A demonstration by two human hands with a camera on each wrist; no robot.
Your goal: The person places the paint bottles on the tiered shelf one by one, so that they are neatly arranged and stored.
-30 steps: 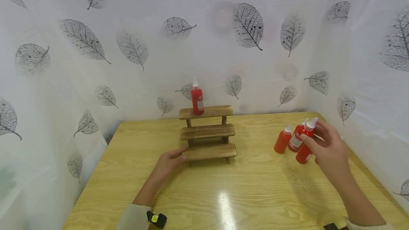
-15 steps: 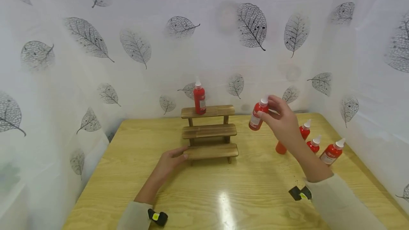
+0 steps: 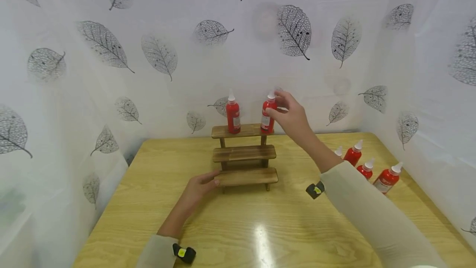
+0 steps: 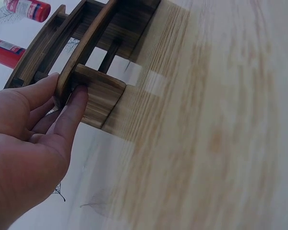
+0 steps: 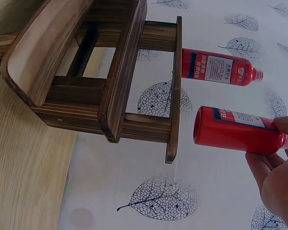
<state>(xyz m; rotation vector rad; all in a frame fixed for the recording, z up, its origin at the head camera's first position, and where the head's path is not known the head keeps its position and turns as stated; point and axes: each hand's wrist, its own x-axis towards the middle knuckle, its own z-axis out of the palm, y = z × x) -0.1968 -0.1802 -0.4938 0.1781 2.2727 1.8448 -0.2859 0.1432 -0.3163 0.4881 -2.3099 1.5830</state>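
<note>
Left forearm slants up and rightward from the near edge of the desk (image 3: 223, 226). Left hand (image 3: 196, 189) low; grip closed to a pinch, thumb and finger on either side of the lowest step's left end. Three-step wooden stand (image 3: 244, 153) on the desk. Standing bottle (image 3: 233, 118), red, upright on the top step, left of its middle. To its right, held bottle (image 5: 235, 128), red, nearly upright, base just above the top step's right end, not touching. Right hand (image 3: 291, 113) pinches its upper part; grip narrowed to bottle width, arm stretched forward and leftward. Far right: red bottles (image 3: 386, 180), four, on the desk, one mostly behind the forearm.
</note>
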